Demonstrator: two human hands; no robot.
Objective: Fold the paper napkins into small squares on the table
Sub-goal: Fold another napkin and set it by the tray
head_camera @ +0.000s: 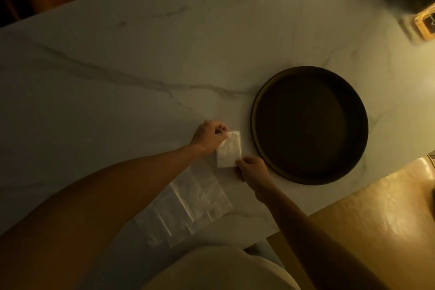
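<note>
Folded napkin (228, 150) at tray's (256, 92) 9 o'clock; left hand (208, 135) pinches its 11 o'clock corner, right hand (253, 168) its 5 o'clock corner. Risk: uneven pinch skews crease, layers slip

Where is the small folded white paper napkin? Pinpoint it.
In the head view, the small folded white paper napkin lies on the marble table, pinched between both hands, just left of the dark round tray.

Dim warm yellow light, brightest at the far right of the marble table (146, 37), dark corners, soft blur overall, wide-angle bending at edges
</note>
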